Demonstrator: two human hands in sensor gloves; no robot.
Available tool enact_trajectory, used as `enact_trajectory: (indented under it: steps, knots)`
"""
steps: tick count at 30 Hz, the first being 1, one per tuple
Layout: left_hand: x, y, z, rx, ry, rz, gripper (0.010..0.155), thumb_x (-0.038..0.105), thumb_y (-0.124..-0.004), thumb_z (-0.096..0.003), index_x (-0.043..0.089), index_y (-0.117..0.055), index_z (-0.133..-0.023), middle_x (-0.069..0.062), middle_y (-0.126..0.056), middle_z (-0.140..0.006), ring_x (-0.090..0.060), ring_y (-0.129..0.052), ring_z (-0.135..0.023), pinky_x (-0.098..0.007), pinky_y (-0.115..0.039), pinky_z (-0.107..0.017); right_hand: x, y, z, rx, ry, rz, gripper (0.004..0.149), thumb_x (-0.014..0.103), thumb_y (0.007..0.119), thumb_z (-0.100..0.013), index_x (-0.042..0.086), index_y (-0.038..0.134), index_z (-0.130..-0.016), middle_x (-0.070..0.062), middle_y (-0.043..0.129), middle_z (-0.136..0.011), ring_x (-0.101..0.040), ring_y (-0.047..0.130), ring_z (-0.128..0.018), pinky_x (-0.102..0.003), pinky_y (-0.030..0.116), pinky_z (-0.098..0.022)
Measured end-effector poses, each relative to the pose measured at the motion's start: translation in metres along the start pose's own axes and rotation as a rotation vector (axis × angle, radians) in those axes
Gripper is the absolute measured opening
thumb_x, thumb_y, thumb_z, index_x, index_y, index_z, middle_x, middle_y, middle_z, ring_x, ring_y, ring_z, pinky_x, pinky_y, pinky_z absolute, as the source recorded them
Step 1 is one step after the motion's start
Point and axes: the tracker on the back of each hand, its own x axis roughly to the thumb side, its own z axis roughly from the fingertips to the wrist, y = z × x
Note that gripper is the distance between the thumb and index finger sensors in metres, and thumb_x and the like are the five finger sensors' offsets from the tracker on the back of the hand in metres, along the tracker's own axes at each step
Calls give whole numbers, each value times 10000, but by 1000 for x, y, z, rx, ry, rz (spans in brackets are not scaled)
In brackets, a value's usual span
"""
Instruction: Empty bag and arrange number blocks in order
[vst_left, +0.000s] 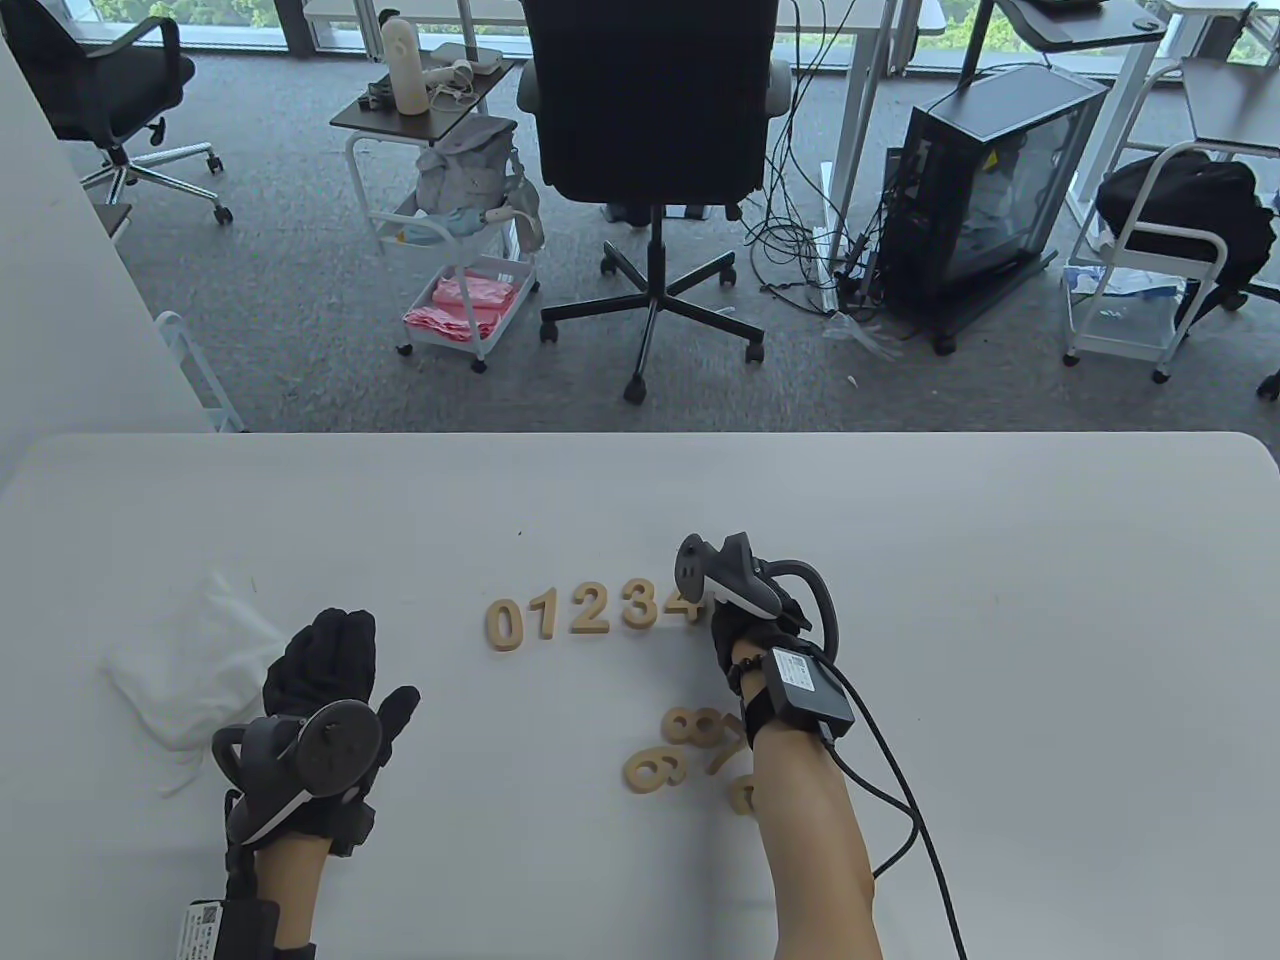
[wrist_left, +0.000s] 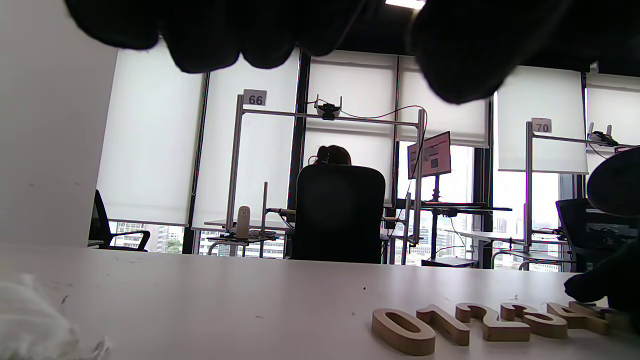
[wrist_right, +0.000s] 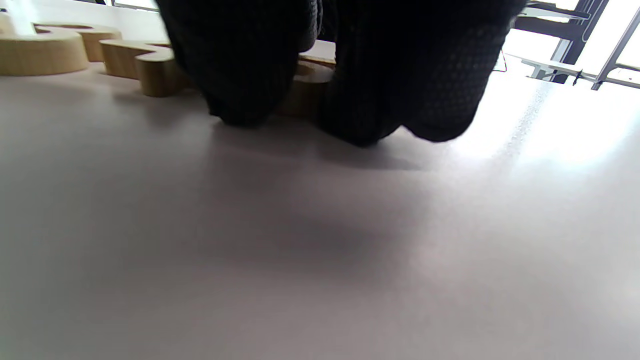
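Wooden number blocks 0–4 (vst_left: 585, 615) stand in a row, right hand (vst_left: 745, 625) fingering the row's end, several loose blocks (vst_left: 690, 755) left, left hand (vst_left: 325, 685) empty and spread.

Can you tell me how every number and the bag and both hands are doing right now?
0 to 3 blocks: flat in a row, in order.
4 block: at the row's end, right hand on it.
Loose blocks: scattered below the row, not placed.
Bag: crumpled, lying flat.
Left hand: resting on the table, holding nothing.
Right hand: fingers down at the 4.
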Motion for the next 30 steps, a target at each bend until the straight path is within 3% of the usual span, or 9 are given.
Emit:
enact_trajectory:
  steps: [6,11,20,30]
  knots:
    - [0,0,0,3,1,2,831,491,-796,-487,23,-511,-1112,-318,-518,-1121,-593,-672,-977,-733,-599,-675,-13,-7,7,-13,7,-99,715,315,855,-466,169,505,-1073,-242,718,-990,-275,997,-686,-404,939,-535]
    - [1,0,0,2,-8,0,831,491,-797,-487,24,-511,-1112,-318,-520,-1120,-592,-672,-978,-733,-599,-676,-38,-29,32,-97,-8,-204,676,362,790,-503,149,515,-1082,-243,673,-1027,-377,920,-780,-492,868,-587]
    - [4,-2,0,-1,-23,-1,829,491,-797,-487,25,-513,-1111,-320,-521,-1119,-592,-672,-978,-733,-599,-675,-69,-64,126,-307,-151,-382,625,389,774,-515,112,631,-1056,-246,652,-1058,-473,842,-856,-585,792,-629]
    - [6,-4,0,-7,-33,1,829,491,-797,-487,25,-513,-1112,-318,-522,-1119,-592,-672,-977,-733,-600,-675,-71,-57,199,-403,-242,-368,640,416,782,-507,99,656,-1049,-262,686,-1042,-507,841,-851,-612,781,-624]
